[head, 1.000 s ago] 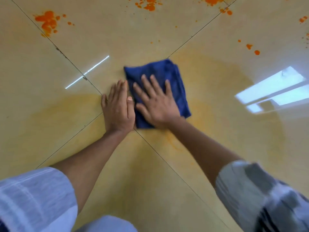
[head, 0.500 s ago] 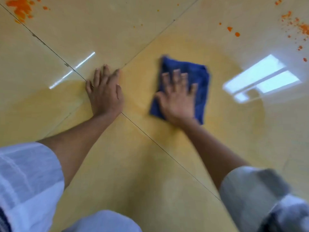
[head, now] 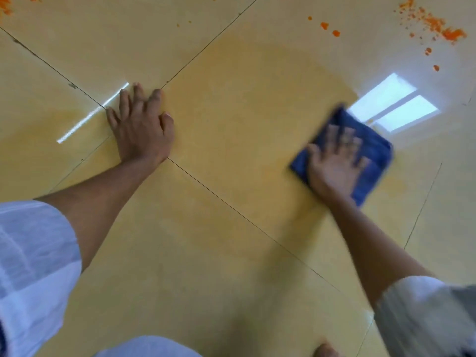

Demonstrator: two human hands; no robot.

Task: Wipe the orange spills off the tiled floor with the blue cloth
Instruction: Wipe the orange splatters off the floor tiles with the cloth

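The folded blue cloth lies flat on the tiled floor at the right, blurred by motion. My right hand presses down on it, palm flat and fingers spread. My left hand rests flat on the floor where the tile joints cross, fingers apart, holding nothing. Orange spills speckle the floor at the top right, with a few drops nearer the middle and a patch at the top left corner. A pale orange smear covers the tiles around both hands.
A bright window reflection shines on the floor just beyond the cloth. My white sleeves fill the lower corners. A knee shows at the bottom edge, and a bit of a foot beside it.
My right hand has swept the cloth to the right, away from my left hand, towards the window reflection. My left hand has stayed planted on the tile joint.
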